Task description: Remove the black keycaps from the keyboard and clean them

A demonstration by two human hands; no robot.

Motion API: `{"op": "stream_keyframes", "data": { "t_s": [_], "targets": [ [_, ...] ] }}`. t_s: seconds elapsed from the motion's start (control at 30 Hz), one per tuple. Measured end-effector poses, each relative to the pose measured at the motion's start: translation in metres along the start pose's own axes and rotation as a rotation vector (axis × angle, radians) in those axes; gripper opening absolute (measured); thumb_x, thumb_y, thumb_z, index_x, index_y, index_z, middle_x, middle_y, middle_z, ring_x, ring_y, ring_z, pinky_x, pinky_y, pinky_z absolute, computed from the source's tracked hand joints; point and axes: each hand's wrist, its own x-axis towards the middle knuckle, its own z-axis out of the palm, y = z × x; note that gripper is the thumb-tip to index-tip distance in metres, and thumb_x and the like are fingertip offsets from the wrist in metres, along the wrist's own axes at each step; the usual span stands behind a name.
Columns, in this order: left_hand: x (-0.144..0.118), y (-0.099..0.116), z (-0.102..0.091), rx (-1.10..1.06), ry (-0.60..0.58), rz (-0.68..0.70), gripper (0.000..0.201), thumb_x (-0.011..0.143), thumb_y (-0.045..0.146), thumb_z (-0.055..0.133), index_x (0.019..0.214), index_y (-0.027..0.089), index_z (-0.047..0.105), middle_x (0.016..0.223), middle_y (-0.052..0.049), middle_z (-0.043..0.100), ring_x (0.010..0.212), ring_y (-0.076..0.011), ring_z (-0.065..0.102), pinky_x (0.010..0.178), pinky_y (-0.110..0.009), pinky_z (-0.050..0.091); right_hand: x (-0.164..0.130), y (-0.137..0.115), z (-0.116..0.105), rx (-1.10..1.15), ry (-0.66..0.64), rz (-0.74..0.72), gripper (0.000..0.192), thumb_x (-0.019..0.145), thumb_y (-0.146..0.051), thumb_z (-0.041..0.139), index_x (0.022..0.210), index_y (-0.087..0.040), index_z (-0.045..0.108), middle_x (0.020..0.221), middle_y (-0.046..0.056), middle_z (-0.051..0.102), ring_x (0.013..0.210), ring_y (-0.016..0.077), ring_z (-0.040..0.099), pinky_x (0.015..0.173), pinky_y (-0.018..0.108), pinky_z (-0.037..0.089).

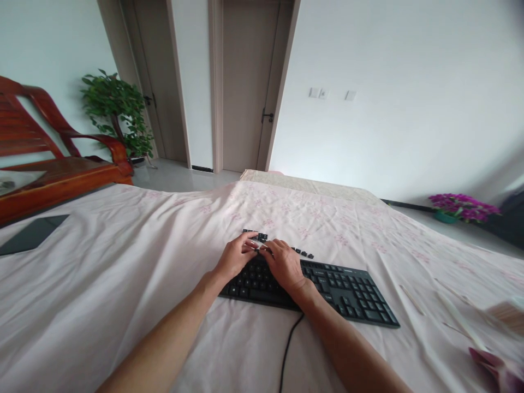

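A black keyboard (347, 292) lies on the pale, pink-flowered cloth, its cable (289, 349) running toward me. Over its upper left part, my left hand (237, 254) has its fingers bent together in a pinch. My right hand (284, 262) meets it there with curled fingers, its wrist above the middle of the keys. A small whitish bit (260, 245) shows between the fingertips, too small to name. Loose black keycaps (262, 237) lie just beyond the keyboard behind my fingers, and several more keycaps (304, 253) sit to the right.
Thin sticks like cotton swabs (411, 299) lie right of the keyboard, near a blurred bundle of sticks (510, 315) and a dark pink item (489, 363). A dark flat tablet-like slab (33, 234) is at far left. Beyond stand a wooden bench (61, 166) and potted plants.
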Motion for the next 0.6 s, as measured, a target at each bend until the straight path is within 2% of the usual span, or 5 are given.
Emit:
{"op": "stream_keyframes", "data": {
  "t_s": [0.27, 0.37, 0.5, 0.6],
  "targets": [
    [-0.002, 0.003, 0.0, 0.06, -0.025, 0.008, 0.048, 0.076, 0.015, 0.062, 0.123, 0.022, 0.054, 0.102, -0.005, 0.067, 0.086, -0.0144, 0.066, 0.085, -0.031, 0.053, 0.003, 0.004, -0.007, 0.029, -0.012, 0.172, 0.013, 0.085, -0.035, 0.057, 0.082, -0.025, 0.065, 0.085, 0.001, 0.069, 0.083, 0.0186, 0.061, 0.069, 0.027, 0.039],
    [-0.001, 0.003, 0.0, 0.121, -0.007, 0.028, 0.042, 0.078, 0.015, 0.059, 0.12, 0.022, 0.058, 0.101, -0.004, 0.068, 0.09, -0.0154, 0.065, 0.088, -0.031, 0.052, 0.013, 0.021, -0.013, 0.052, -0.033, 0.31, 0.016, 0.083, -0.038, 0.057, 0.082, -0.027, 0.068, 0.083, 0.0, 0.07, 0.079, 0.0183, 0.062, 0.064, 0.027, 0.037],
    [-0.002, 0.004, 0.0, 0.195, -0.047, 0.066, 0.029, 0.078, 0.014, 0.057, 0.105, 0.02, 0.066, 0.105, -0.005, 0.068, 0.091, -0.0154, 0.066, 0.088, -0.03, 0.051, 0.033, 0.048, -0.015, 0.034, -0.142, 0.504, 0.02, 0.078, -0.043, 0.06, 0.083, -0.026, 0.071, 0.079, 0.001, 0.07, 0.075, 0.0183, 0.063, 0.061, 0.026, 0.037],
    [-0.002, 0.006, -0.001, 0.217, -0.059, 0.086, 0.026, 0.078, 0.013, 0.056, 0.1, 0.02, 0.068, 0.105, -0.004, 0.067, 0.091, -0.0151, 0.065, 0.087, -0.029, 0.051, 0.046, 0.061, -0.01, 0.01, -0.219, 0.566, 0.02, 0.075, -0.042, 0.062, 0.081, -0.026, 0.072, 0.075, 0.001, 0.07, 0.074, 0.0178, 0.063, 0.061, 0.025, 0.038]
  ]
}}
